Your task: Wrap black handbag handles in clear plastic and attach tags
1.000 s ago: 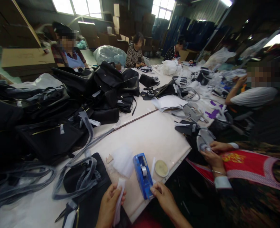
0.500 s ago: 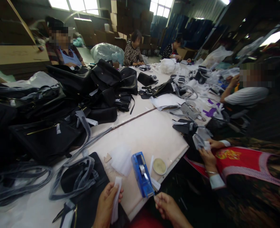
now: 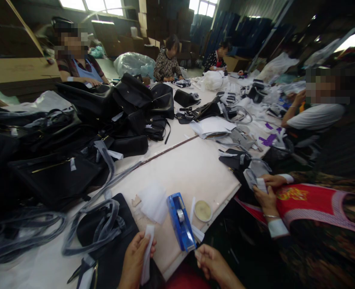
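My left hand (image 3: 136,257) is closed around a folded white strip (image 3: 147,255), thin like paper or packing foam, held over a black bag (image 3: 114,251). On the table corner stands a blue tape dispenser (image 3: 177,214) with a roll of clear tape (image 3: 181,216) in it. At its near end, my right hand (image 3: 211,261) is closed in a pinch on the tape's free end, just past the cutting edge; the tape itself is hardly visible. A plastic-wrapped strap (image 3: 114,228) lies coiled on the bag. The lower part of the bag is hidden by my left arm.
White sheets (image 3: 154,202) and a round tin (image 3: 202,211) lie beside the dispenser. Black bags (image 3: 129,116) are heaped on the left. To the right, a co-worker's hands (image 3: 266,196) hold a wrapped piece. Several other people sit around the table (image 3: 192,168).
My hands stay nearly where they were, the right still pinched at the dispenser's end. The view shifts slightly. The co-workers' hands and heads move a little.
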Demonstrator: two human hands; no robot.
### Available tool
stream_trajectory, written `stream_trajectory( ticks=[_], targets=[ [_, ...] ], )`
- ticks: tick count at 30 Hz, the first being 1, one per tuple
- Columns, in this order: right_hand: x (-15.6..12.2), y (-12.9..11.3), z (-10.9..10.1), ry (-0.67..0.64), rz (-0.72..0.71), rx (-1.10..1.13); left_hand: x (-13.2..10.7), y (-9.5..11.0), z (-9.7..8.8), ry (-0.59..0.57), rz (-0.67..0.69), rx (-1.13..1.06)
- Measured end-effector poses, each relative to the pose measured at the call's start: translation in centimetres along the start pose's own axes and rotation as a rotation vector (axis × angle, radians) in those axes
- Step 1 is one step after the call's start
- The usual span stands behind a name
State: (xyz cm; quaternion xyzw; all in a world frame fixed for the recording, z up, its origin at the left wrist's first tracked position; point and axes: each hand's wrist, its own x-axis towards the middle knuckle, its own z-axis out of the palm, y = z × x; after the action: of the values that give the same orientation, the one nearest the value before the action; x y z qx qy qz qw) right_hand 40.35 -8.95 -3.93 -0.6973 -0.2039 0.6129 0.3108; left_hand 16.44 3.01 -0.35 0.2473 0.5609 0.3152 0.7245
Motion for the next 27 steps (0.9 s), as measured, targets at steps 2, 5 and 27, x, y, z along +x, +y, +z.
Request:
stream_trajectory(
  ticks=[2, 5, 27],
  targets=[
    [0.01, -0.04, 0.00, -0.008, 0.006, 0.014, 0.06, -0.05, 0.00, 0.003, 0.001, -0.012],
    [0.08, 0.06, 0.02, -0.004, 0.015, 0.028, 0.10, -0.11, -0.05, 0.012, -0.008, -0.006],
    [-0.48, 0.27, 0.72, -0.007, 0.046, 0.184, 0.57, -0.51, -0.15, 0.020, -0.017, -0.007]
  ],
)
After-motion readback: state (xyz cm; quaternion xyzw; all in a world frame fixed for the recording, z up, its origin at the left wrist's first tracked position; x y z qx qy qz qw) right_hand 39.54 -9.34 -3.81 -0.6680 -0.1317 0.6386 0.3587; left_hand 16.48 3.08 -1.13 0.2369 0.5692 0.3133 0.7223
